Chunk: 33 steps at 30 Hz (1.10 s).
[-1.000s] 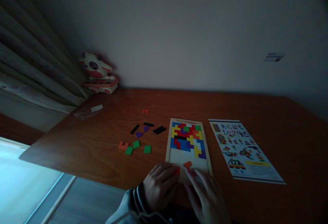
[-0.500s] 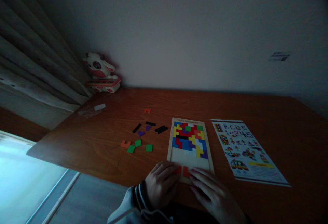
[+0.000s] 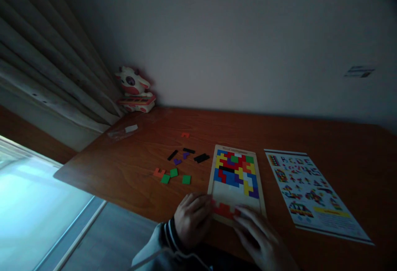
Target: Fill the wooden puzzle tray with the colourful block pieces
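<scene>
The wooden puzzle board (image 3: 261, 196) lies on the table, its upper part filled with coloured pieces and a pale bare band below them. Red pieces (image 3: 223, 210) form a row at its near end. My left hand (image 3: 192, 218) is closed at the left end of this row, fingers curled on a red piece. At the right end, my right hand (image 3: 263, 238) holds a red piece at its fingertips, the thumb partly hidden. Left of the board lie green pieces (image 3: 186, 179), black pieces (image 3: 202, 158), purple pieces (image 3: 177, 161) and orange pieces (image 3: 159, 172).
A printed pattern sheet (image 3: 313, 196) lies right of the board. On the wooden table (image 3: 139, 192), a clear plastic bag (image 3: 119, 132) and a cow-shaped toy (image 3: 136, 91) stand at the back left, near the curtain (image 3: 62, 64). A wall runs behind.
The view has turned slightly left, so things appear further right. The red pieces, seen apart with a gap before, now look joined in a row between my hands.
</scene>
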Available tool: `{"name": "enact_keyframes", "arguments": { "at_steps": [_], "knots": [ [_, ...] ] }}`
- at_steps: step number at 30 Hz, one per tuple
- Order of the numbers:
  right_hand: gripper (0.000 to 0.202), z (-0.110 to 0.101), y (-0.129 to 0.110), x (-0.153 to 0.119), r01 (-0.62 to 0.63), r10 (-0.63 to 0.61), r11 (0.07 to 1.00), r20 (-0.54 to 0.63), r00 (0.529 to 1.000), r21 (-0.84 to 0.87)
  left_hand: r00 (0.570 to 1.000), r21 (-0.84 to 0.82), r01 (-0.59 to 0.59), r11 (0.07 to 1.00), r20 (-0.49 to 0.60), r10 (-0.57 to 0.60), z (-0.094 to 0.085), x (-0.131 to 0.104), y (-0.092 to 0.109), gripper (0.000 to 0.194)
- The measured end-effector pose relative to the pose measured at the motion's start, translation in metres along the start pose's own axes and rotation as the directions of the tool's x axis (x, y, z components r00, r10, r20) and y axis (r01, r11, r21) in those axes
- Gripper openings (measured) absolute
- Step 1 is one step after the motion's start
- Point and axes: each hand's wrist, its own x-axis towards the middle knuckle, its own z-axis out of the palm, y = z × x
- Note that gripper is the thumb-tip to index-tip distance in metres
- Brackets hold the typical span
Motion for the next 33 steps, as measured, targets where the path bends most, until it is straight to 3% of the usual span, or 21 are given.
{"name": "enact_keyframes", "arguments": {
  "at_steps": [3, 6, 8, 11, 17, 25, 30, 33],
  "knots": [
    [0.023, -0.001, 0.001, 0.001, -0.026, 0.027, 1.000, -0.018, 0.999, 0.014, 0.982, 0.170, 0.155, 0.973, -0.136, -0.133, -0.017, -0.010, -0.038, 0.025],
    [0.023, -0.002, 0.001, 0.001, -0.035, 0.036, 0.999, -0.025, 0.999, 0.025, 0.930, 0.374, 0.346, 0.860, -0.259, -0.262, -0.041, -0.028, -0.087, 0.027],
    [0.023, -0.002, 0.001, 0.002, -0.039, 0.040, 0.999, -0.039, 0.998, 0.025, 0.915, 0.451, 0.401, 0.797, -0.236, -0.327, -0.055, -0.040, -0.113, 0.030],
    [0.022, -0.002, 0.000, 0.002, -0.054, 0.055, 0.998, -0.062, 0.997, 0.022, 0.921, 0.484, 0.387, 0.785, -0.160, -0.356, -0.068, -0.055, -0.132, 0.032],
    [0.023, -0.003, -0.001, 0.000, -0.081, 0.082, 0.996, -0.027, 0.996, 0.028, 0.892, 0.550, 0.447, 0.706, -0.223, -0.392, -0.072, -0.065, -0.135, 0.039],
    [0.021, -0.003, -0.002, 0.002, -0.087, 0.088, 0.996, -0.039, 0.995, 0.019, 0.907, 0.425, 0.420, 0.802, -0.198, -0.371, -0.054, -0.048, -0.121, 0.036],
    [0.021, -0.002, -0.001, 0.003, -0.098, 0.101, 0.994, -0.060, 0.993, 0.041, 0.885, 0.366, 0.451, 0.814, -0.299, -0.356, -0.050, -0.035, -0.111, 0.027],
    [0.024, -0.003, 0.000, 0.003, -0.122, 0.127, 0.990, -0.077, 0.989, 0.070, 0.892, 0.245, 0.387, 0.889, -0.343, -0.294, -0.050, -0.025, -0.094, 0.023]
  ]
}}
